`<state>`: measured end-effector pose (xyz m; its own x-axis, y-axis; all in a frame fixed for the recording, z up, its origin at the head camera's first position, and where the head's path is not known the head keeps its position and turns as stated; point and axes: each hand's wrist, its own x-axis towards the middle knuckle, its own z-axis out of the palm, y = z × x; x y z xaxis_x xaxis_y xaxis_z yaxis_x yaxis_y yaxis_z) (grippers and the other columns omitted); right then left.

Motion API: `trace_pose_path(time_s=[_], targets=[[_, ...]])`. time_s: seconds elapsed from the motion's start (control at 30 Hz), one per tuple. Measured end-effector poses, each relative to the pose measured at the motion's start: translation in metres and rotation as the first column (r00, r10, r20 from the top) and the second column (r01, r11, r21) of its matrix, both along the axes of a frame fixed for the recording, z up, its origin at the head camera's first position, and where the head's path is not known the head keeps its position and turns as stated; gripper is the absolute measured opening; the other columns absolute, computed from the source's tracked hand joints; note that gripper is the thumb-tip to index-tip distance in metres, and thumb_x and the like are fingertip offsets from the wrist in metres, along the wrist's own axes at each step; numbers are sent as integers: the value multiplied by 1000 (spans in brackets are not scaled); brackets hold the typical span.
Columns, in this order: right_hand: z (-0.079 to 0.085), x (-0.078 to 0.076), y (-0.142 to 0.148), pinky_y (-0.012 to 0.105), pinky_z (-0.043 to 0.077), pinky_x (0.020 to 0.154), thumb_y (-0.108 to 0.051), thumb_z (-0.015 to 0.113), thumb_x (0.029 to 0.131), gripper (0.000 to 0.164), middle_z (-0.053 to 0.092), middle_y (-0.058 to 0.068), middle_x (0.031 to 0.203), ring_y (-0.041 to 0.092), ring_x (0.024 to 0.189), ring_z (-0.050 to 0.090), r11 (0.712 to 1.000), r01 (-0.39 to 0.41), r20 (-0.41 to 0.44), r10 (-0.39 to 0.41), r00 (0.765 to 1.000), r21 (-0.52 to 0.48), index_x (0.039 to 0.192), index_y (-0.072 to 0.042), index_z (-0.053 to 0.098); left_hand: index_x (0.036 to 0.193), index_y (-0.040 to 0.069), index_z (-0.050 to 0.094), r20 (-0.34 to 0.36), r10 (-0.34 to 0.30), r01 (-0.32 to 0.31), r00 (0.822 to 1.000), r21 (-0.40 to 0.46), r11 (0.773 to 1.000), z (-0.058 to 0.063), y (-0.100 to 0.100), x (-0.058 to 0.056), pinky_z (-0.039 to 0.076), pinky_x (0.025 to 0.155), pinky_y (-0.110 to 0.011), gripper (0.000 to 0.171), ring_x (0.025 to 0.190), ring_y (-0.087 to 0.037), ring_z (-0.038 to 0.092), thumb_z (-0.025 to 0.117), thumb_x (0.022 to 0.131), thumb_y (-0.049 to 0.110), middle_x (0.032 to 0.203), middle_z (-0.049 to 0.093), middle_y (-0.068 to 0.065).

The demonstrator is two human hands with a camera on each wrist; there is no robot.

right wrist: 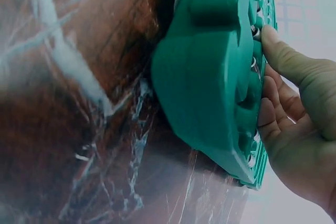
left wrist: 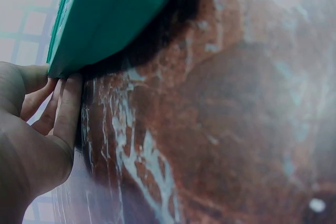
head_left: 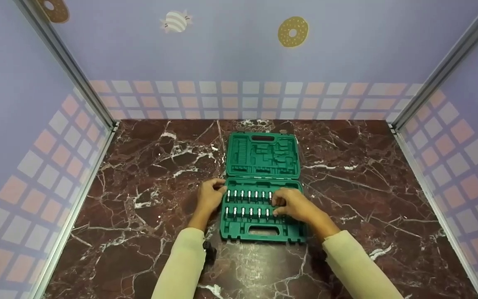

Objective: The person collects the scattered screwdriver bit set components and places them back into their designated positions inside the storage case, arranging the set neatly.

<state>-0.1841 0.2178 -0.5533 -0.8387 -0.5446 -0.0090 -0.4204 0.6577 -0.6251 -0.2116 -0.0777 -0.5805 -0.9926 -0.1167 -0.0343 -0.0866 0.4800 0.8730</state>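
Observation:
An open green tool case (head_left: 230, 228) lies on the marble-patterned table, its lid (head_left: 243, 171) folded back. Two rows of silver metal sockets (head_left: 242, 195) stand upright in the lower half. My left hand (head_left: 210, 197) holds the case's left edge; in the left wrist view its thumb (left wrist: 35, 77) meets the rim and the fingers lie along the outer side. Over the right part of the rows, my right hand (head_left: 293, 203) reaches in with bent fingers. Its thumb tip (right wrist: 270, 34) is right at one socket (right wrist: 255, 32). I cannot tell whether its fingers hold one.
The lid has empty moulded recesses and a handle slot (head_left: 263, 138). Dark red marble-patterned tabletop (head_left: 156, 174) surrounds the case. Behind stands a purple wall (head_left: 230, 50) with checks and sweets printed on it; side walls (head_left: 10, 137) in grey frames flank the table.

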Motion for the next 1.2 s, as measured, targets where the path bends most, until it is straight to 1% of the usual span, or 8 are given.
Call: trace_pose_path(time_s=[0.1,0.23,0.4,0.57,0.8,0.97,1.1,1.2], targets=[[1,0,0,32,56,72,-18,88,81,21,68,3,90,15,82,65,1000,-12,7,12,1000,13,91,-11,71,111,7,79,-1,-2,2,1000,-4,1000,1,-1,0,55,92,-46,18,100,-29,70,73,95,9,104,77,-11],[5,-1,-1,33,55,72,-13,86,84,18,69,4,90,16,82,65,999,-26,33,25,999,25,93,-10,71,112,7,79,-2,-9,9,1000,2,1000,1,-1,0,55,93,-47,18,101,-30,70,73,95,10,104,77,-12],[8,-2,-4,34,56,74,-8,85,84,18,71,6,90,16,82,65,1000,8,51,-9,999,18,95,-8,72,112,7,79,-20,-10,10,1000,4,1000,0,-1,-1,55,91,-47,18,101,-30,70,74,95,9,105,77,-12],[6,-1,-5,34,56,73,-7,85,83,17,71,5,89,16,82,65,999,43,33,-43,999,11,93,-8,72,111,5,79,-28,-12,12,1000,10,1000,-1,0,-2,55,92,-48,18,100,-30,71,73,94,8,104,77,-13],[2,3,-3,32,56,73,-8,84,85,15,71,4,90,16,82,65,999,36,5,-36,999,-5,94,-9,72,111,5,79,-22,-15,15,1000,11,1000,-2,0,-2,55,91,-47,18,100,-30,71,73,94,8,103,77,-13],[-1,5,-2,31,56,74,-11,84,85,15,70,2,91,15,83,65,999,46,-6,-46,999,-17,95,-10,73,111,5,79,-9,-2,2,1000,22,1000,-1,1,0,55,92,-46,18,99,-30,71,73,94,7,103,77,-12],[-2,8,-2,32,57,75,-11,85,85,16,69,1,92,15,84,66,998,59,-21,-59,998,-21,96,-11,73,110,5,79,-14,3,-3,1000,21,1000,-1,1,-1,55,93,-46,18,100,-29,71,74,93,7,102,78,-12],[-2,9,-1,32,57,74,-11,84,86,16,68,1,93,16,84,66,999,43,-39,-44,998,-22,97,-11,73,110,6,79,-13,7,-6,1000,16,1000,0,1,0,55,92,-46,18,99,-29,71,74,93,8,102,78,-11]])
